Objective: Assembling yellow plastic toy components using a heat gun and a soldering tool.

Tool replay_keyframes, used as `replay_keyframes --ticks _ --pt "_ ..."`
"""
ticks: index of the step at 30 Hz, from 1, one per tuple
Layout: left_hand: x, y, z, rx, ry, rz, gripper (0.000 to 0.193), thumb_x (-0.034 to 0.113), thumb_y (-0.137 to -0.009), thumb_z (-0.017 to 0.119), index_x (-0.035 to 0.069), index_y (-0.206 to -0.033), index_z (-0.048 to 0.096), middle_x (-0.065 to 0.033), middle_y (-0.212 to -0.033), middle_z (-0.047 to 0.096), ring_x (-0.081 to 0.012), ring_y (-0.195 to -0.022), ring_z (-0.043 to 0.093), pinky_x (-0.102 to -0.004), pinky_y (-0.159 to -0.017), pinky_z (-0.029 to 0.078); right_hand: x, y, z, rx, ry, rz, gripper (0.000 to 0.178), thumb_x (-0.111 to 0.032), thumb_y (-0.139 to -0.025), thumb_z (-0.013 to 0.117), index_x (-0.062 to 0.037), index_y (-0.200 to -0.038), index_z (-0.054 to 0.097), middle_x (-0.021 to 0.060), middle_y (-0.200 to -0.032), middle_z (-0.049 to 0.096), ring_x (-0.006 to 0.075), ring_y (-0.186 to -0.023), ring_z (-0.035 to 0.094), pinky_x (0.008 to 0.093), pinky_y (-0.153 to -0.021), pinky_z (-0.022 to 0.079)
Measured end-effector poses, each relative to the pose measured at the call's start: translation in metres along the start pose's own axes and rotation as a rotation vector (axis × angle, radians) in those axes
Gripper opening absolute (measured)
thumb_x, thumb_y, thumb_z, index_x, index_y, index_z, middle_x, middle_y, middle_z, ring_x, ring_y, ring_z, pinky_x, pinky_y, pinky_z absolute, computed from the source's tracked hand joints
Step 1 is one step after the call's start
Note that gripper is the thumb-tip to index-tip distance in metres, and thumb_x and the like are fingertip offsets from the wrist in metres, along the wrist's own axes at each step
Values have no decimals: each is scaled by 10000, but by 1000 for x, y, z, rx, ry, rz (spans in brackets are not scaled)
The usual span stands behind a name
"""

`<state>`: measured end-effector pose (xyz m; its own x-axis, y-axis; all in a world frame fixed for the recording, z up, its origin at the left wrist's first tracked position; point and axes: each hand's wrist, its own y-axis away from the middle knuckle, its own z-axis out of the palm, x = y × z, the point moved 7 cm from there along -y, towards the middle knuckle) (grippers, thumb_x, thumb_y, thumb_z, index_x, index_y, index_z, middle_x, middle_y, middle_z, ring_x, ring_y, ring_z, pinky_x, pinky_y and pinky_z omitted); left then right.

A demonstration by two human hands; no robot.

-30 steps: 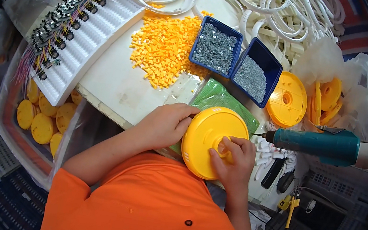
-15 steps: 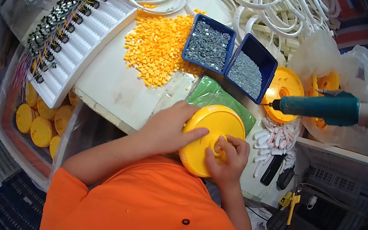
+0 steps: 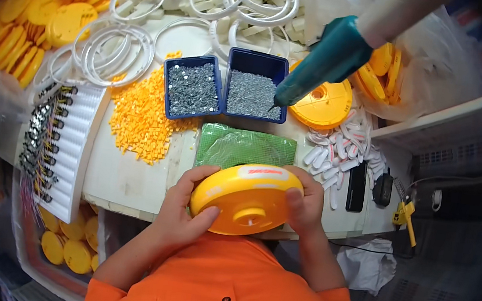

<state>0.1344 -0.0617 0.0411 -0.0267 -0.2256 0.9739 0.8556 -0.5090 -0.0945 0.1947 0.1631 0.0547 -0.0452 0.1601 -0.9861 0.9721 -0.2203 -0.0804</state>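
Note:
Between both hands I hold a round yellow plastic housing (image 3: pixel 226 210), tilted so that its rim with a pale label faces up and away from me. Its raised centre hub shows below the rim. My left hand (image 3: pixel 185 207) grips the left edge, thumb on the near face. On the opposite edge my right hand (image 3: pixel 306 204) is closed, with its thumb against the face and its fingers behind. Under the far side of the housing lies a green mesh-like pad (image 3: pixel 246 145) in clear wrap on the table.
Blue bins of small metal parts (image 3: pixel 194 88) and screws (image 3: pixel 254 94) stand beyond the pad. A teal electric screwdriver (image 3: pixel 327 61) hangs above them. Small orange pieces (image 3: pixel 143 121) are heaped left, by a white ribbed tray (image 3: pixel 76 146). White clips (image 3: pixel 340 149) lie right.
The housing has tipped up, rim away from me. My right hand has moved from its centre hub to the right edge. The view has swung right.

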Motion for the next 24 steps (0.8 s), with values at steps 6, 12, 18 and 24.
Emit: replay_keyframes --ticks 6,12,18,24 --pt "17 -24 -8 -14 -379 70 537 400 -930 731 -5 -1266 623 -141 -1106 713 -202 -997 691 -335 -868 542 -33 -15 0 21 237 -133 848 -744 -918 537 64 -1148 661 139 -983 722 208 -897 691 344 -791 544" --pt "56 -56 -1 -322 -166 181 658 359 -889 785 28 -1400 536 -145 -1309 651 -241 -1164 643 -366 -1009 479 -59 -19 -21 -200 107 -330 526 -394 -923 752 2 -1245 627 172 -1221 702 264 -1115 687 390 -952 532" --pt "1 -12 16 -633 -1133 606 350 103 -838 705 124 -1177 625 -35 -1395 642 -247 -1349 562 -474 -1132 387 6 41 -3 -320 785 -560 467 -96 -750 824 -70 -1180 646 124 -1318 682 356 -1270 617 490 -1065 474" --pt "-17 -10 6 -613 -1130 505 312 133 -861 683 135 -1170 638 -13 -1391 649 -226 -1353 561 -466 -1144 372 8 22 -6 -185 536 -456 168 -84 -851 746 -47 -1008 697 127 -1150 734 323 -1121 691 452 -944 545"
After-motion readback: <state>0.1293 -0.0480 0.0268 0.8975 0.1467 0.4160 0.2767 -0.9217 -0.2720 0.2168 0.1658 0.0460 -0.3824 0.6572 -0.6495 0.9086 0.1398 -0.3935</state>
